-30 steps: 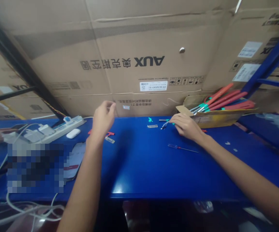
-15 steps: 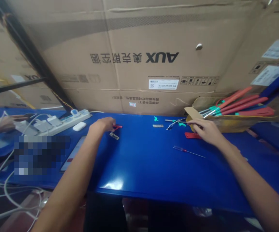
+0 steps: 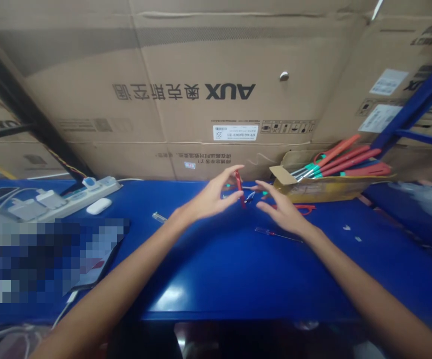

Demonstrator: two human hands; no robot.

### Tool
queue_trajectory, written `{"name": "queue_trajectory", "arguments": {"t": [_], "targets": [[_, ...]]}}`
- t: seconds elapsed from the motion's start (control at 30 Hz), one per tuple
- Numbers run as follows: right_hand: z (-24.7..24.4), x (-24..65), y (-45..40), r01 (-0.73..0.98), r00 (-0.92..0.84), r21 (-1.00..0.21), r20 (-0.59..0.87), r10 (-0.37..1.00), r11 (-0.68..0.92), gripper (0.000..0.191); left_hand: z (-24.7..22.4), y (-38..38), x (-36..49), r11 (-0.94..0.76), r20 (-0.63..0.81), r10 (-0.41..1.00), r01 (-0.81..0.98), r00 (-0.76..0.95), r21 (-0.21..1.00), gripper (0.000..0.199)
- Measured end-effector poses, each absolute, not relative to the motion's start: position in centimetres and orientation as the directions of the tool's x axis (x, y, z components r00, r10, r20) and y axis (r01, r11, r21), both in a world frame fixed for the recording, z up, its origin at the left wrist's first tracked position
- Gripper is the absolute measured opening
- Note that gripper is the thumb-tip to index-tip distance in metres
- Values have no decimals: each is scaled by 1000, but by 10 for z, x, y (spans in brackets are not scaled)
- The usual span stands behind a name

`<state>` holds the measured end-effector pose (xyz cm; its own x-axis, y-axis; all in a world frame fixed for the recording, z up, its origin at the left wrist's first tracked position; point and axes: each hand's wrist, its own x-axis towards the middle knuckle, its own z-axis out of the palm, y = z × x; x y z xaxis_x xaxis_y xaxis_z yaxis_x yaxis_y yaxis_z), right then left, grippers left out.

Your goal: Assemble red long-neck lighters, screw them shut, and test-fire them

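Observation:
My left hand [image 3: 219, 195] is at the middle back of the blue table, thumb and fingers closed on a slim red plastic piece [image 3: 239, 188] held upright. Facing it, my right hand [image 3: 280, 208] has thumb and fingers apart, with nothing visible between them. Thin black and white wires [image 3: 250, 197] lie between the two hands, partly covered. Just in front of my right hand is a screwdriver [image 3: 262, 231] with a clear handle. Another red piece [image 3: 307, 208] with a loop rests behind my right hand. A small clear part [image 3: 159, 217] lies left, beside my left forearm.
An open cardboard box [image 3: 324, 192] of red-handled tools [image 3: 350, 158] stands at the back right. To the left are a white power strip [image 3: 98, 188] with plugs, a white case [image 3: 99, 206] and a partly blurred-out device [image 3: 103, 259]. A large carton [image 3: 186, 114] walls off the back.
My left hand has moved right, bringing the red piece to the middle. My right hand has come left, away from the tool box. The view has shifted to the right.

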<state>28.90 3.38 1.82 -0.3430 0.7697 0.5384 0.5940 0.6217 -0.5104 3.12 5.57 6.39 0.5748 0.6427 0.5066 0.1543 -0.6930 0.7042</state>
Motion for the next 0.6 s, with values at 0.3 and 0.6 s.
{"name": "queue_trajectory", "arguments": {"t": [0.3, 0.6], "targets": [[9, 291, 32, 589, -545, -452, 390, 742, 670, 33, -2, 58, 22, -606, 446, 770, 303, 457, 735, 44], [19, 312, 36, 656, -577, -431, 242, 780, 620, 42, -10, 64, 16, -653, 429, 748, 675, 505, 343, 38]]}}
